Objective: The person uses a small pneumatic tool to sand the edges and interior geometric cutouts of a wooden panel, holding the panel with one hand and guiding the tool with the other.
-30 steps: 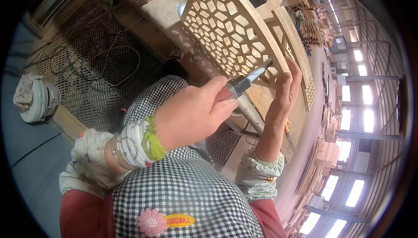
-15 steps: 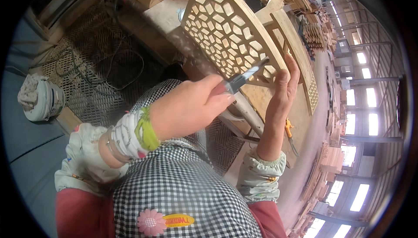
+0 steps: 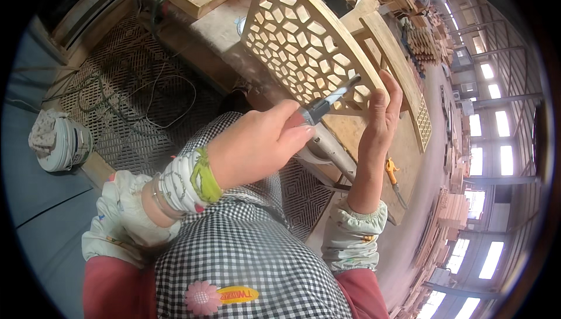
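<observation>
Red-and-black tool (image 3: pixel 318 109) w/ metal tip is held by curled fingers of L hand (image 3: pixel 251 144), tip at perforated wood panel (image 3: pixel 307 47), contact unclear. Panel, tilted above workbench (image 3: pixel 219 27), is gripped at near corner betw. thumb & fingers of R hand (image 3: pixel 383 108). White bucket (image 3: pixel 76 144), far L, is topped w/ pale crumpled cloth (image 3: pixel 44 132); contents below can't be told.

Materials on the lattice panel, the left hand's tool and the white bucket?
Lattice panel: wood, by its pale tan colour; looks matt and unpainted, solid or ply unclear. Tool: probably a metal shaft, judging by the bright sheen; red handle perhaps plastic, mostly hidden. Bucket: likely plastic, smooth white wall.
</observation>
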Available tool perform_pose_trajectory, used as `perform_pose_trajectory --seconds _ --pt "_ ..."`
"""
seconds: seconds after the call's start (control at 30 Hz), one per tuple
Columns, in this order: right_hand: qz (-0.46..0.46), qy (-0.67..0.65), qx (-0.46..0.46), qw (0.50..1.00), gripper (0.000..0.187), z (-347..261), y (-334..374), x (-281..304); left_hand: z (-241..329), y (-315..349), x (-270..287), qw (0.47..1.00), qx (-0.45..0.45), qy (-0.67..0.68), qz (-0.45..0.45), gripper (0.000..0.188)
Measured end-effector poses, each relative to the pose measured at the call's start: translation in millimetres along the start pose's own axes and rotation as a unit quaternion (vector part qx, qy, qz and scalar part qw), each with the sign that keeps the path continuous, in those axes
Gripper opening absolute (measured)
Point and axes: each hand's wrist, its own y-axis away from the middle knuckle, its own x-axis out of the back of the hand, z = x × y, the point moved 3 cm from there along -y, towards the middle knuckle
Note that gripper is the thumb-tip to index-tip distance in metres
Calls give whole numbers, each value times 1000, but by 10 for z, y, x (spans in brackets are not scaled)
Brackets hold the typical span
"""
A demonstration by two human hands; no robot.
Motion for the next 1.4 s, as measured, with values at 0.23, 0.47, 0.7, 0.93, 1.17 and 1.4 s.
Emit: perform_pose_trajectory --seconds 0.23,0.47,0.7,0.93,1.17,1.4 --pt "21 -15 20 999 48 5 -22 -33 -126 361 75 998 44 31 17 37" --pt "32 7 32 999 41 -185 171 -120 -147 297 134 937 189 287 -58 30" --pt "44 -11 56 997 36 -269 238 -160 -201 251 149 897 181 395 -82 36" --pt "37 -11 41 998 33 -278 284 -144 -223 180 142 878 177 434 -98 29" --pt "48 25 41 998 30 -256 304 -130 -286 38 148 878 171 433 -109 31" --pt "48 19 47 998 29 -225 203 -113 -371 23 210 882 169 421 -129 35"
